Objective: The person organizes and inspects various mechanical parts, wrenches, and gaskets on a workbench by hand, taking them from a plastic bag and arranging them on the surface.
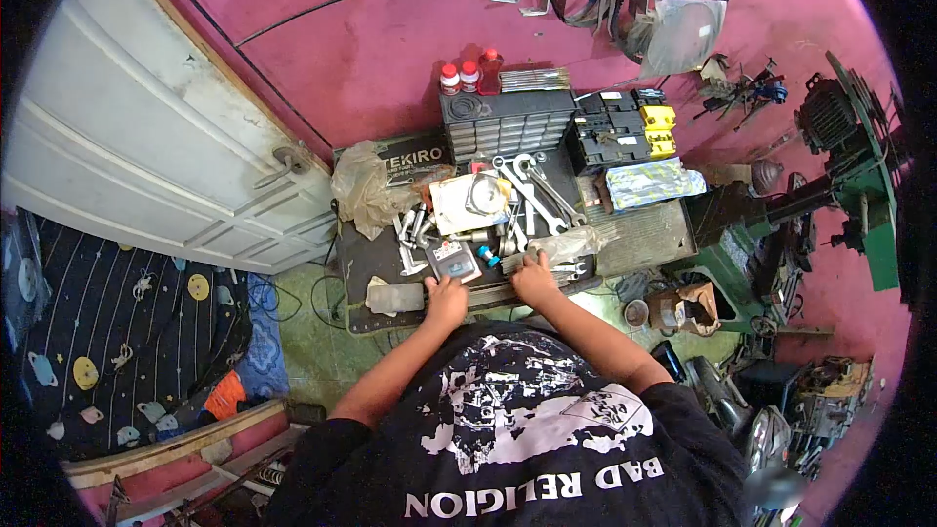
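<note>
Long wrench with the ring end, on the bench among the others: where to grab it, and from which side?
Take the long wrench by mid-shaft, from above, with the right hand, which is nearest. It lies flat and slanted, ring end toward the drawer box. Other wrenches lie close alongside, so the heads look crowded and the shaft seems the freest part.

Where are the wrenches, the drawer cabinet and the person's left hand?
wrenches [533, 197], head view, on one shaft.
drawer cabinet [508, 125], head view, on its drawer fronts.
left hand [446, 301], head view, on the back of the hand.
</note>
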Action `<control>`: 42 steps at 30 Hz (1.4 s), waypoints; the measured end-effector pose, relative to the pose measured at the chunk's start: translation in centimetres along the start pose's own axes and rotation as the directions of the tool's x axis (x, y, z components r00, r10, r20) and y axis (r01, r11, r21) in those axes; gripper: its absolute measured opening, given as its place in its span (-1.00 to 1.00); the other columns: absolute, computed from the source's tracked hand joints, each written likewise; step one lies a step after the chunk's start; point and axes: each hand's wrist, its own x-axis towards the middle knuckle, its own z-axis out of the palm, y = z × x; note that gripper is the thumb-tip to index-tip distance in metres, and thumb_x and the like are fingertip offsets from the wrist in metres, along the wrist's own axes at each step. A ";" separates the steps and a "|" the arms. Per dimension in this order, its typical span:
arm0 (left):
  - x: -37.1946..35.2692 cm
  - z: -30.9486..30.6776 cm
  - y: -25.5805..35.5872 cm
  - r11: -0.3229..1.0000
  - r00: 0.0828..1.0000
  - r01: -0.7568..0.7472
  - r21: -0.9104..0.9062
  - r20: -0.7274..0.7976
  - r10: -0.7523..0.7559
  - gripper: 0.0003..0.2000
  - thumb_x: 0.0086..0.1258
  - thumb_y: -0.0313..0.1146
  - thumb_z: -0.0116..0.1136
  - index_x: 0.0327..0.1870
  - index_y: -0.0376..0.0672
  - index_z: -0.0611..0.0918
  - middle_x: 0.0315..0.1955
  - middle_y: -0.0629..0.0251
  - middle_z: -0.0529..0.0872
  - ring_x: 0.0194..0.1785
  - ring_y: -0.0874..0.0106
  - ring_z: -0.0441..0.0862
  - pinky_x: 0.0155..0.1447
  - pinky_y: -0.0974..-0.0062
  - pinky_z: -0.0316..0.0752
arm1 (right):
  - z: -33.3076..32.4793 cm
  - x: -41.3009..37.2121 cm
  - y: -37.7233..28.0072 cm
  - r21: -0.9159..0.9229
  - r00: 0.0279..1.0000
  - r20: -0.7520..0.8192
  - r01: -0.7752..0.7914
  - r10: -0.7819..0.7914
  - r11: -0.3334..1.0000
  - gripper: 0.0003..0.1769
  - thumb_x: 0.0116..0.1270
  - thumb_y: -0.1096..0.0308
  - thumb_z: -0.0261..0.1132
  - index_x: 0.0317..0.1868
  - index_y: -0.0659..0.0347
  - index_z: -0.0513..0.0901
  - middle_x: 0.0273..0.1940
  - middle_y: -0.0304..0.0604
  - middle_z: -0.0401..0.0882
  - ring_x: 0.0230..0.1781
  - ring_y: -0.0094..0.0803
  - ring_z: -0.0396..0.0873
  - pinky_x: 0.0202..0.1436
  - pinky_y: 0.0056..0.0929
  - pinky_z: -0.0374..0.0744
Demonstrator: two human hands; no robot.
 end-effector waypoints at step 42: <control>19.0 -3.0 26.5 0.744 0.975 -0.095 -0.661 0.089 0.204 -0.81 0.39 -0.27 0.21 -0.08 -0.03 0.77 -0.27 0.26 0.71 -0.03 0.26 0.57 0.14 0.24 0.29 | -16.3 -20.3 25.2 0.854 0.758 -0.470 0.261 0.452 0.450 -0.90 0.25 0.39 0.40 -0.25 0.19 0.79 -0.19 -0.18 0.74 -0.05 -0.25 0.61 0.14 -0.27 0.48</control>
